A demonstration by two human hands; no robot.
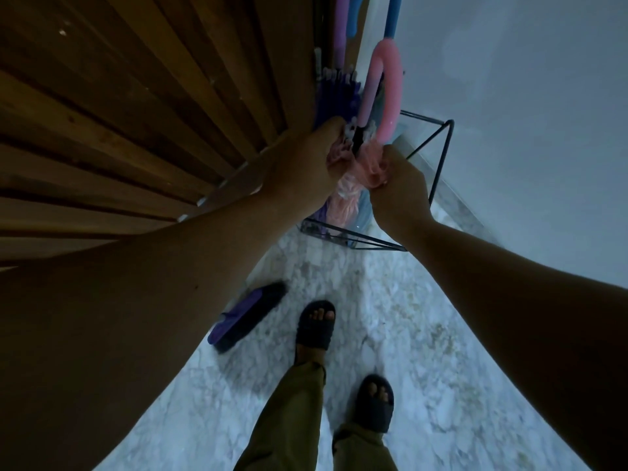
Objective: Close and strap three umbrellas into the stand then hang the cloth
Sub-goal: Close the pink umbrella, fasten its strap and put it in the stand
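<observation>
A pink umbrella with a curved pink handle stands folded in the black wire stand by the white wall. My left hand grips its gathered pink canopy from the left. My right hand pinches the pink fabric from the right. A purple umbrella leans in the stand behind it, against the wooden door. The blue handle of a third umbrella shows at the top. No cloth is in view.
The slatted wooden door fills the left side. A purple and black brush lies on the marble floor next to my sandalled feet. The white wall is on the right.
</observation>
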